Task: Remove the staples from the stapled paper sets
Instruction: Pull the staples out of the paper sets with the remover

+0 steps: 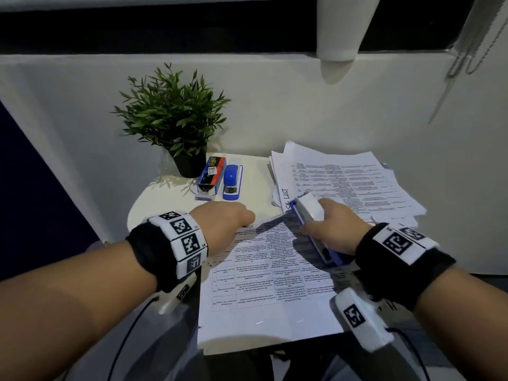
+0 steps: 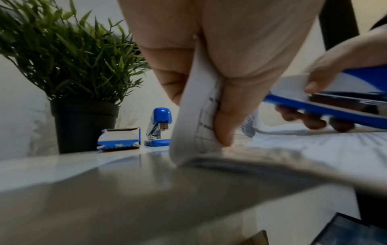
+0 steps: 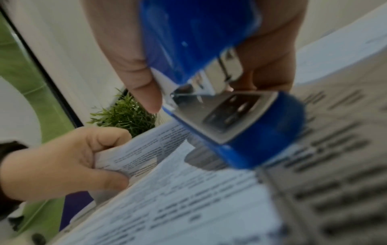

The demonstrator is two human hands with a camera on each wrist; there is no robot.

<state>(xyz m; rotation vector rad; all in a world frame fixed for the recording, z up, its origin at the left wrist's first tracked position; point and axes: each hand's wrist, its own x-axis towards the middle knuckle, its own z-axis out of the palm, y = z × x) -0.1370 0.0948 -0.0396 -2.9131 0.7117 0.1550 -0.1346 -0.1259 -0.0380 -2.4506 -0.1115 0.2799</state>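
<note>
Centrally, a printed white paper set lies on the small white desk. Left hand fingers pinch its top-left corner, lifting the sheets, probably exposing the staple. Right hand grips a blue-and-white stapler just right of that corner, likely for prying.

Potted plant, green leaves, black pot, at the far left of the white surface. Staple box, blue with a red and black label, lies just right of the pot. Small blue stapler lies just beside the box, parallel to it. White wall behind. White cone-shaped lamp shade hangs at the top. Bead cord hangs top right.
</note>
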